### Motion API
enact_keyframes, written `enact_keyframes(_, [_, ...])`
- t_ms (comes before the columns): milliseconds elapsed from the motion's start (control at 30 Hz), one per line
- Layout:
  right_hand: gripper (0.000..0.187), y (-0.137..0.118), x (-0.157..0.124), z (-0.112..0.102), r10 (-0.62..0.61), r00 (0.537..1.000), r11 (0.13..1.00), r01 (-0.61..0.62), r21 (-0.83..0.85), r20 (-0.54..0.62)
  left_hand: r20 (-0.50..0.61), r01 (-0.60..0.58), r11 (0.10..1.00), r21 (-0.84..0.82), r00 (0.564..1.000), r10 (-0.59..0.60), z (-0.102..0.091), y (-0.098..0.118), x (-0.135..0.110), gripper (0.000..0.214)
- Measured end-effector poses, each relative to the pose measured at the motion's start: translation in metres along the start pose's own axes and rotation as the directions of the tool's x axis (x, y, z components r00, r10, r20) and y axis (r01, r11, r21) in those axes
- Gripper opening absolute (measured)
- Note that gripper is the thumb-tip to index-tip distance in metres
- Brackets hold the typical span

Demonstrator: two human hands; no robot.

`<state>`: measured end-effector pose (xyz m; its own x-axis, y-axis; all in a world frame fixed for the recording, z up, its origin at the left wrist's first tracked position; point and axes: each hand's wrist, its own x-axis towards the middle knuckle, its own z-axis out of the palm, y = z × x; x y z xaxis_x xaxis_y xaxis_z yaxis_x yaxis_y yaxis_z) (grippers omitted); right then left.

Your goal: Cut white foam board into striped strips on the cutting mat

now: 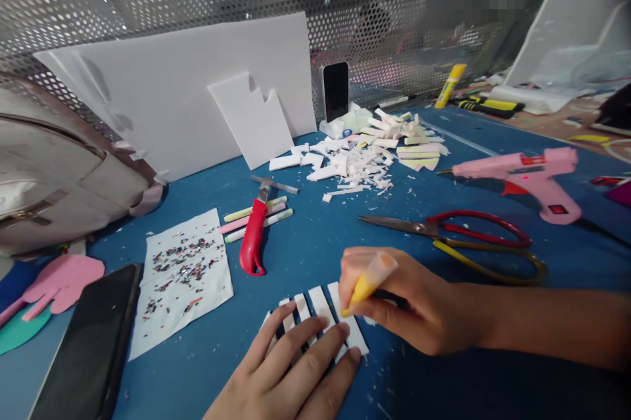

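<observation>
Several white foam strips (321, 305) lie side by side on the blue table. My left hand (300, 367) rests flat across them, fingers spread, the fingertips pressing on the strips. A yellow marker (369, 283) is pinched in my right hand (419, 305), its tip down at the rightmost strip. My fingers partly cover the strips and hide the marker's tip. Beyond my right hand lie scissors (424, 226) with one red and one yellow handle. A red-handled knife (254, 236) lies beyond the strips, over several pastel markers (283, 215).
A pink glue gun (535, 173) lies at right. White foam scraps (352, 167) pile up near an upright phone (336, 91). At left are a paper with dark flecks (217, 282), a black phone (89, 348) and a bag (64, 170). A white board (162, 91) leans behind.
</observation>
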<state>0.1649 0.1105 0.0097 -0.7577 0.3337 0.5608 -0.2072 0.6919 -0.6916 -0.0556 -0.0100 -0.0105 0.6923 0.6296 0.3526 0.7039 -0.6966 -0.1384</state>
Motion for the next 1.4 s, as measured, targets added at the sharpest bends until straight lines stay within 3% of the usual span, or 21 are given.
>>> enact_keyframes(167, [0.008,0.0,-0.001,0.0,-0.014,1.0,0.999,0.014,-0.04,-0.002,0.018,-0.005,1.0,0.02,1.0,0.005,-0.004,0.001,0.003,0.038])
enact_keyframes(300, [0.009,-0.001,-0.003,-0.001,0.066,0.998,0.994,-0.066,-0.088,-0.003,0.033,-0.004,1.0,0.015,0.999,0.003,-0.004,0.002,0.003,0.038])
enact_keyframes(567, [0.018,-0.002,-0.001,-0.002,0.087,0.996,0.989,-0.089,-0.116,-0.022,0.037,-0.023,1.0,0.016,0.999,0.022,-0.004,0.001,0.001,0.038])
enact_keyframes(900, [0.025,-0.008,-0.004,-0.008,0.263,0.947,0.964,-0.267,0.0,-0.187,0.026,-0.024,1.0,0.018,0.999,0.023,-0.008,0.0,0.0,0.04])
enact_keyframes(967, [0.025,-0.008,-0.003,-0.008,0.294,0.934,0.955,-0.295,0.025,-0.203,0.011,0.022,0.999,-0.024,1.0,-0.022,-0.01,-0.004,-0.003,0.04])
enact_keyframes(1033, [0.026,-0.009,-0.002,-0.008,0.352,0.908,0.935,-0.35,0.052,-0.226,0.004,0.142,0.987,-0.069,0.99,-0.142,-0.011,-0.009,-0.007,0.054])
enact_keyframes(1100, [0.026,-0.008,-0.001,-0.008,0.406,0.878,0.914,-0.396,0.092,-0.252,0.026,0.3,0.948,-0.102,0.954,-0.299,-0.011,-0.013,-0.009,0.077])
enact_keyframes(1167, [0.026,-0.005,-0.001,-0.008,0.447,0.855,0.895,-0.424,0.14,-0.263,0.071,0.411,0.903,-0.127,0.912,-0.405,-0.011,-0.016,-0.009,0.084])
enact_keyframes(1400, [0.025,0.003,-0.005,-0.01,0.497,0.836,0.864,-0.452,0.222,-0.234,0.134,0.466,0.852,-0.237,0.885,-0.446,-0.012,-0.018,-0.005,0.079])
